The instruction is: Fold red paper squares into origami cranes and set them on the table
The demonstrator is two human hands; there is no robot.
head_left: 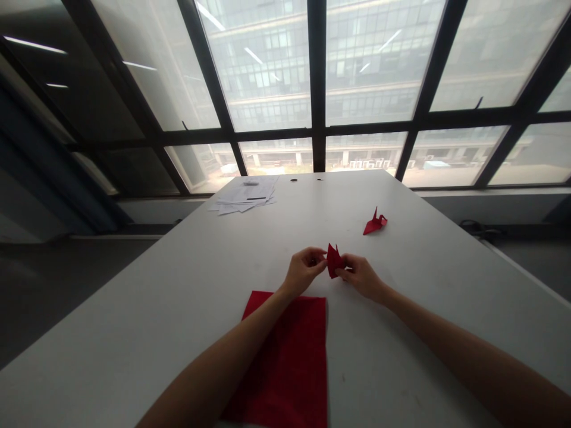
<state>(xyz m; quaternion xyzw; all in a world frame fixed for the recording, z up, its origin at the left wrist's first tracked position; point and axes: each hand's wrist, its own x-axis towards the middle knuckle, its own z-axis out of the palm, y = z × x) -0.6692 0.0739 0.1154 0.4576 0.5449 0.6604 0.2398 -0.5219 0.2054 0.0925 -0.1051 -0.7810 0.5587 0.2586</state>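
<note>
A small piece of folded red paper (333, 260) with pointed tips is held up between my two hands above the white table (178, 321). My right hand (359, 274) pinches it from the right, thumb in front and fingers partly hidden behind. At its left edge, the curled fingertips and thumb of my left hand (304, 268) pinch the paper. Farther back on the right stands a finished red origami crane (375, 223). Below my left forearm lies a flat sheet of red paper (294, 356), partly covered by that arm.
Loose white printed papers (245, 195) are spread at the table's far left, with a small object on top. Two small dark items, one a round disc (293, 180), sit near the far edge. Tall windows (267, 71) rise behind, and a blue curtain (49, 154) hangs at left.
</note>
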